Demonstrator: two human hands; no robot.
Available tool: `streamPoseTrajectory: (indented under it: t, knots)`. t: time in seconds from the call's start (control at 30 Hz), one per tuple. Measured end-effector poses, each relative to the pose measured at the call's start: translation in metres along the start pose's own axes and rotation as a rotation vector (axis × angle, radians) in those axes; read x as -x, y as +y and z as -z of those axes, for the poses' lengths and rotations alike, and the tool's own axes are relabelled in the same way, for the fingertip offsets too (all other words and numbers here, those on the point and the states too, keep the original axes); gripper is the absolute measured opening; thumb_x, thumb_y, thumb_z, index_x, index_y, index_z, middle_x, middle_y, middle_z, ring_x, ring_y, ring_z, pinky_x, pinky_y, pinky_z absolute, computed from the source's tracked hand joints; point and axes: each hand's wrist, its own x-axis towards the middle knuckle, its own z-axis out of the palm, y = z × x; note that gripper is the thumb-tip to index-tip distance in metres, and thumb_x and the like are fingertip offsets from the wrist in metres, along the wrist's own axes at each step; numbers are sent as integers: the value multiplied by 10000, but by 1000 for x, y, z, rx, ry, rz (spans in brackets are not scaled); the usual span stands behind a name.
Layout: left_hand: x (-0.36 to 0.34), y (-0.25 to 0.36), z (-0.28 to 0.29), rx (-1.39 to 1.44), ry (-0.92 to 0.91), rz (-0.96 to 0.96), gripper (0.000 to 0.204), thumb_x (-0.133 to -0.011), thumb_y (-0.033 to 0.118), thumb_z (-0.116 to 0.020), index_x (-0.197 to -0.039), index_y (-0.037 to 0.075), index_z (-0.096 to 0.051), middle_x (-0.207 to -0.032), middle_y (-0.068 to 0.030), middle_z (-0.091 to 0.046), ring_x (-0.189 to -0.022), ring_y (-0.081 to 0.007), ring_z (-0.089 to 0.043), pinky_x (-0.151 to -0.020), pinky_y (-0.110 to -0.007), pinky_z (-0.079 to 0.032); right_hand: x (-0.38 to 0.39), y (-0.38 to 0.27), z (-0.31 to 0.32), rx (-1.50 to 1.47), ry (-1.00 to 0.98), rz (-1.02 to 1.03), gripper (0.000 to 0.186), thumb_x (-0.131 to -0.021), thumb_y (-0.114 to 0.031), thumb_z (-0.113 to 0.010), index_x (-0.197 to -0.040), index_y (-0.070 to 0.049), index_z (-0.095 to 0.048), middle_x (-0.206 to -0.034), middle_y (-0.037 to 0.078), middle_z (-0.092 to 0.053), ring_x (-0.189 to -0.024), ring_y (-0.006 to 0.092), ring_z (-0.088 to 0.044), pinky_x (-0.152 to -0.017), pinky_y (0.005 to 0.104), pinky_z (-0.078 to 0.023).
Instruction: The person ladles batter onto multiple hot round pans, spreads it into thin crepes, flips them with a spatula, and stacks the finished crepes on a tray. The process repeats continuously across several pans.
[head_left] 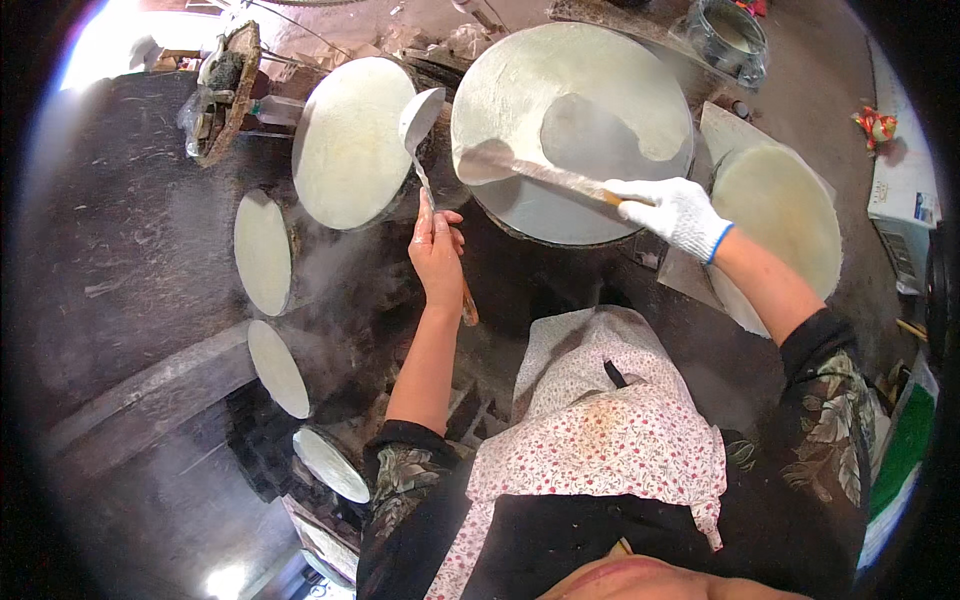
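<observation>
My bare left hand (pixel 437 255) is closed round the handle of a metal ladle (pixel 420 120), whose bowl is raised between two round griddles. My right hand (pixel 665 215), in a white knitted glove with a blue cuff, grips a long flat spreader (pixel 545 175) lying over the large griddle (pixel 480 85) in front of me. Pale batter (pixel 530 70) coats much of that griddle in an uneven ring, with bare grey surface at the middle and near edge. The griddle to its left (pixel 350 140) is covered with a pale round sheet.
More coated round plates (pixel 262 250) curve down my left amid steam. A pale round sheet (pixel 775 220) rests on a board at right. A metal pot (pixel 730 40) stands at back right, a worn round tray (pixel 220 95) at back left, a white box (pixel 900 200) at far right.
</observation>
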Motion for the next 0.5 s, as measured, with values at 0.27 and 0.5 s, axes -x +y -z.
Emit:
streamPoseTrajectory:
  t: [0.27,0.5]
  knots:
    - [47,-29,-9,-258,34,-4,529,-1091,60,-503,-1606,172,-457,-911,9,-625,-676,-66,-489,-625,-236,-453,17,18,-20,-100,324,155,397,-983,-330,-681,-1364,-217,-697,-1233,128,-737,-1065,331,-734,-947,378,-573]
    - [89,-42,30,-481,-52,-110,534,-1073,4,-498,-1581,168,-506,-930,2,-617,-678,-58,-460,-620,-236,-433,86,23,-50,201,461,175,380,-978,-336,-677,-1341,-232,-712,-776,109,-697,-682,326,-683,-633,451,-541]
